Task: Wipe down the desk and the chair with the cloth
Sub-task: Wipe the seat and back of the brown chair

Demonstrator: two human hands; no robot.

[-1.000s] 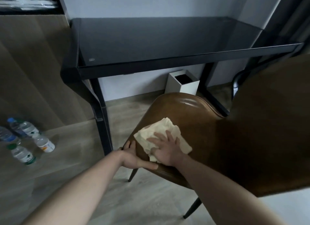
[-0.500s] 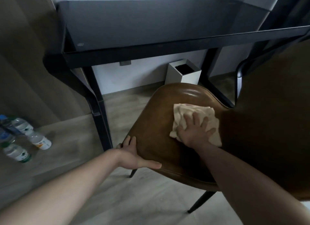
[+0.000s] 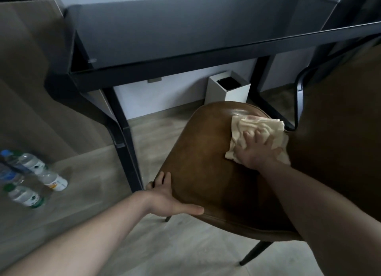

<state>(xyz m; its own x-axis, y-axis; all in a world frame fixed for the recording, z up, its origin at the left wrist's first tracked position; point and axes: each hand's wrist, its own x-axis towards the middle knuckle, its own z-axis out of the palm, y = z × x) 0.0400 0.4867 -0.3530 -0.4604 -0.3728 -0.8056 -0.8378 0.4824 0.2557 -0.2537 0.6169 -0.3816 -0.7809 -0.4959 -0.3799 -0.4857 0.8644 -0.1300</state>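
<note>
A brown leather chair point(image 3: 206, 162) stands in front of a black desk with a dark glass top point(image 3: 175, 28). A crumpled cream cloth point(image 3: 253, 125) lies on the far right part of the seat, next to the backrest. My right hand point(image 3: 255, 150) presses flat on the cloth with the fingers spread. My left hand point(image 3: 165, 195) grips the near left edge of the seat, thumb along the front rim, fingers wrapped over the side.
A white square bin point(image 3: 228, 88) stands under the desk against the wall. Several plastic water bottles point(image 3: 31, 176) lie on the wooden floor at the left. The chair's backrest point(image 3: 340, 131) rises at the right. A wood-panelled wall is on the left.
My right hand has slid the cloth across the seat from the near left corner toward the far right, by the backrest. My left hand has kept its hold on the seat edge.
</note>
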